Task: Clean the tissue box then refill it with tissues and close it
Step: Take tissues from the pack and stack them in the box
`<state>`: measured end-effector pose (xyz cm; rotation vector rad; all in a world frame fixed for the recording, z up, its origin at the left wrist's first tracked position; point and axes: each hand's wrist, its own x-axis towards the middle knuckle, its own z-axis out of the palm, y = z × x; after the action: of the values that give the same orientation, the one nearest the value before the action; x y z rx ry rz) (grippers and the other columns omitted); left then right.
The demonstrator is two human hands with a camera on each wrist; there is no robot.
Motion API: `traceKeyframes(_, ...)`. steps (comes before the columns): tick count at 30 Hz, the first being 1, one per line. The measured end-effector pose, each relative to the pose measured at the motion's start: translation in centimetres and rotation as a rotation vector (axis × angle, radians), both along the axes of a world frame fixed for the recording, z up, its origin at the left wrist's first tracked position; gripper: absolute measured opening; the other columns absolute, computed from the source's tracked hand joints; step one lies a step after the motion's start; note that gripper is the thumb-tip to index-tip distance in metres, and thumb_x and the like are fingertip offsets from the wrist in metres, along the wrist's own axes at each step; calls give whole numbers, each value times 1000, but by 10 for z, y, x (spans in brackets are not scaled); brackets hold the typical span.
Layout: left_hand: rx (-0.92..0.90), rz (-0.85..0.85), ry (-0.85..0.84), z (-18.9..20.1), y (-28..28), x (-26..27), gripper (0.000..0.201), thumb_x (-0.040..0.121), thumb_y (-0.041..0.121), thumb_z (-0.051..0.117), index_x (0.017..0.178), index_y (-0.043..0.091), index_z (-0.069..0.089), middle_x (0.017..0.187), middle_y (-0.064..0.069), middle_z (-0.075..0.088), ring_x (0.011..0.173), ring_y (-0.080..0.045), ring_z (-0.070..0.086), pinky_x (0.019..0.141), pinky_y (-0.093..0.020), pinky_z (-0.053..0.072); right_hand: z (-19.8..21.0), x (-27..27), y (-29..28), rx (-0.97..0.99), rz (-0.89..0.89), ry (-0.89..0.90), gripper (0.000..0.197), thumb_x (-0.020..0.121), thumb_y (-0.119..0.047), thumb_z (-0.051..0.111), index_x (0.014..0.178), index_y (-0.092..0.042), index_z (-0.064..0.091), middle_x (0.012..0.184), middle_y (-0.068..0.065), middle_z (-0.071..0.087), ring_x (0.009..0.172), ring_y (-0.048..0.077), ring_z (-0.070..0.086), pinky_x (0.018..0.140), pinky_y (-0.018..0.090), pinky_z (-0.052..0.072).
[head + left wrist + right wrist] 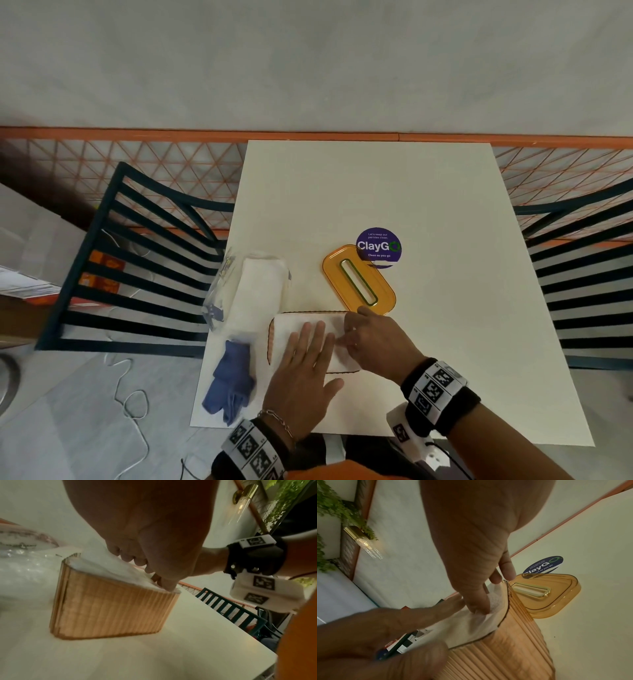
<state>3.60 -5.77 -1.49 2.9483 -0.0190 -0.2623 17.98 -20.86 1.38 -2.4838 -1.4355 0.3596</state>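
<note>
The amber ribbed tissue box point(270, 342) stands open near the table's front edge, filled to the rim with white tissues point(291, 323). My left hand point(308, 356) lies flat on the stack with straight fingers, its thumb at the near rim. My right hand point(346, 337) is at the box's right end, thumb and bent fingers pinching the bunched end of the tissues point(494, 601). The left wrist view shows the box wall point(111, 608) from the side. The amber lid point(335, 274) with its slot lies flat just behind the box, apart from it.
A plastic pack of spare tissues point(253, 291) lies to the left of the box. A crumpled blue cloth point(233, 380) sits at the front left corner. A purple round sticker point(378, 248) is behind the lid. Dark slatted chairs point(137, 260) flank the table.
</note>
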Motion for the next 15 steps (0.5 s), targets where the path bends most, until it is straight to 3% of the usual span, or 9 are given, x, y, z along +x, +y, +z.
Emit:
traceKeyframes(4,-1,59,39,-11,-2,-9,87,94,65,41,160,12,20,169,-16,10,156,-37,11,119,-54,14,4,2,-5,-10,-4,64,20,91,-24,68,103,-33,81,94,-8,66,89,13,54,63,20,48)
traceKeyframes(6,-2,70,41,-16,-1,-13,90,92,65,43,161,14,17,170,-16,6,156,-38,10,119,-56,14,9,7,-9,-3,-50,165,20,90,-40,70,107,-34,80,100,-12,67,94,10,54,70,18,42)
traceKeyframes(8,-10,73,40,-19,0,-14,90,92,65,45,161,15,16,170,-16,5,155,-39,11,118,-58,16,11,18,-13,52,-187,248,33,86,-61,67,106,-36,79,100,-17,66,92,3,55,71,17,42)
traceKeyframes(11,-6,82,29,-22,-2,-14,90,91,65,45,161,16,17,170,-16,8,155,-40,14,117,-59,18,1,52,-20,167,-565,233,37,87,-63,65,106,-33,77,100,-14,70,90,7,64,71,22,51)
traceKeyframes(13,-8,84,23,-23,-3,-14,91,90,65,48,161,16,19,169,-17,10,154,-41,17,116,-60,19,-13,75,-22,7,-693,189,57,83,-63,69,126,-25,67,116,-2,68,105,19,65,84,30,54)
traceKeyframes(15,-12,85,15,-24,-3,-14,94,87,63,56,160,15,21,169,-18,12,153,-42,20,117,-61,22,-29,89,-17,-235,-666,205,88,75,-70,72,140,-17,50,128,6,60,116,25,57,95,37,52)
